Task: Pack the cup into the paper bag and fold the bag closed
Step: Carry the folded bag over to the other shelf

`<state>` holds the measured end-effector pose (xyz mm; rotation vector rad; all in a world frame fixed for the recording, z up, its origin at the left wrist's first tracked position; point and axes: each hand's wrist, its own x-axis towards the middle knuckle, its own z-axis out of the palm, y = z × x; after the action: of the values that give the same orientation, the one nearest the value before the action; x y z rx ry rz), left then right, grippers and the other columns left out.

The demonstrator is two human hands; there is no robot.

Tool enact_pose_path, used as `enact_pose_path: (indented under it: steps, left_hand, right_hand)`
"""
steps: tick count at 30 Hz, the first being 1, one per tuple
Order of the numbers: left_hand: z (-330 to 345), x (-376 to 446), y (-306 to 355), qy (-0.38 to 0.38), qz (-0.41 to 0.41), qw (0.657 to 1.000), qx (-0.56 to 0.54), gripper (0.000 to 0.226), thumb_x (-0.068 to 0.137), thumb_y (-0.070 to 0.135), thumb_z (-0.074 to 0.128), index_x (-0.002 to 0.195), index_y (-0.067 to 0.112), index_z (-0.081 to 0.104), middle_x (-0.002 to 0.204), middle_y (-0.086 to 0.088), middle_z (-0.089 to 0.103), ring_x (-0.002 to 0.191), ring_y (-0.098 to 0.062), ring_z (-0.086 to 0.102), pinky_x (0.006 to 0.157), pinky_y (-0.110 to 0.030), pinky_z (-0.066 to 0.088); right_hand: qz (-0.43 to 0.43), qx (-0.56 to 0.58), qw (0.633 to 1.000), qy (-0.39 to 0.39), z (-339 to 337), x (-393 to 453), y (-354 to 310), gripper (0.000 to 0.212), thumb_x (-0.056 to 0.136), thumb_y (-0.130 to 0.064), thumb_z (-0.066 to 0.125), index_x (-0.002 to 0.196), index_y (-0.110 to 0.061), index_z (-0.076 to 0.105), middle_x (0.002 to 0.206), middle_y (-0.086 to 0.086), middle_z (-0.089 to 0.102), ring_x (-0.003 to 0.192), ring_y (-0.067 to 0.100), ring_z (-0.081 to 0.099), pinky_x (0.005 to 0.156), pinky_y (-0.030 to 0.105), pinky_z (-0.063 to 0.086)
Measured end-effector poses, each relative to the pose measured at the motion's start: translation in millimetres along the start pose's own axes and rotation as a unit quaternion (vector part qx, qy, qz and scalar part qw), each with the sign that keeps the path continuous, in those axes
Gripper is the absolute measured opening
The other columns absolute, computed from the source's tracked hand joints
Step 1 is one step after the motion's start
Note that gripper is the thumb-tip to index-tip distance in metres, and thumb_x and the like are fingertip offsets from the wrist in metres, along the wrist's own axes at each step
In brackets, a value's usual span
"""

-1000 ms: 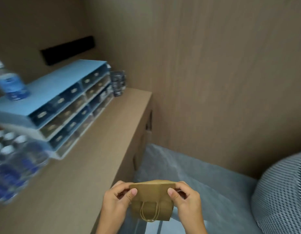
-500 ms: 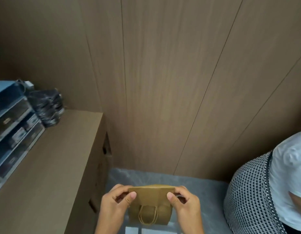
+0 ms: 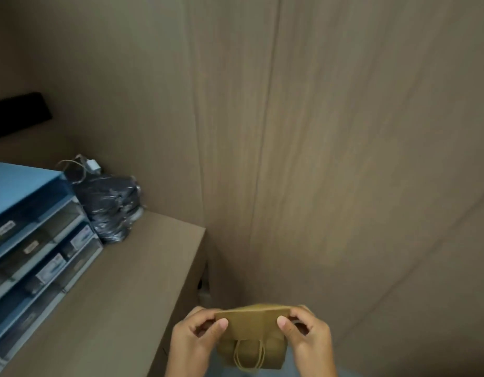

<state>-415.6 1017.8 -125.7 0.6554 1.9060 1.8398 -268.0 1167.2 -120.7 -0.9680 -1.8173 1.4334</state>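
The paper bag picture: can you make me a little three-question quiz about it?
1. True or false: both hands hold the paper bag at its top.
2. What hangs down the front of the bag? A) a rope handle B) a ribbon C) a sticker
3. What sits on the counter next to the blue drawer unit?

Key:
1. True. The left hand and the right hand pinch the folded-over top at its two ends.
2. A, the rope handle.
3. A crumpled black plastic bag.
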Motion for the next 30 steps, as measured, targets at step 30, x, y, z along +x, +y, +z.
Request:
enact_pose_path:
  steps: [30]
  left_hand:
    - [-172, 28, -63, 0.611, -0.173, 0.771, 0.054, 0.026, 0.08, -0.003, 0.071, 0.071, 0.021, 0.075, 0.073, -0.01, 0.068, 0.063, -0.014, 0.063, 0.063, -0.029, 0.051]
  right_hand:
    - [-0.11, -0.091, 0.793, -0.592, 393, 119, -3, 0.026, 0.081, -0.007, 0.067, 0.07, -0.03, 0.07, 0.068, -0.011, 0.071, 0.065, 0.001, 0.063, 0.061, 0.01, 0.046]
